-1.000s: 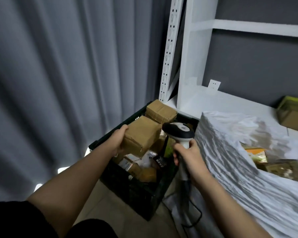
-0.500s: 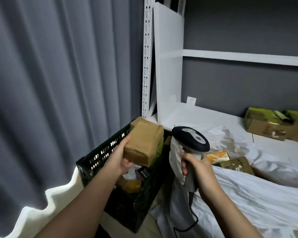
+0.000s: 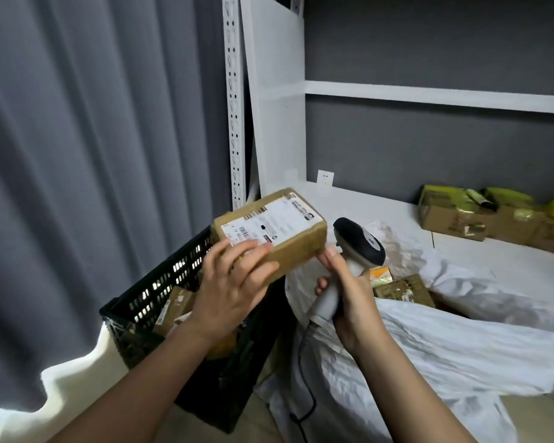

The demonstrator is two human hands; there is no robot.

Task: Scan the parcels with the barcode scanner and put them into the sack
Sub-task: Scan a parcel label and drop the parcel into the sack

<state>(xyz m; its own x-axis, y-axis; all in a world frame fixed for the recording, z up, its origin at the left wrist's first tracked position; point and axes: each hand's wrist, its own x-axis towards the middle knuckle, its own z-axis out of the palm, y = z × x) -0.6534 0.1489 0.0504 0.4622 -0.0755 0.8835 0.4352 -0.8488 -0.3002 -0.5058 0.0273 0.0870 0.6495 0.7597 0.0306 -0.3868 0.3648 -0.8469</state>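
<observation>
Grey-curtained shelf corner | left hand [image 3: 234, 282] grips labelled cardboard parcel [image 3: 271, 233], long axis running up-right | right hand [image 3: 349, 295] grips barcode scanner [image 3: 359, 243], head just right of parcel, thumb touching its corner

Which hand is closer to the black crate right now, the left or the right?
Left. The left hand holds the parcel directly above the black crate; the right hand grips the barcode scanner off to the crate's right, over the white sack.
</observation>
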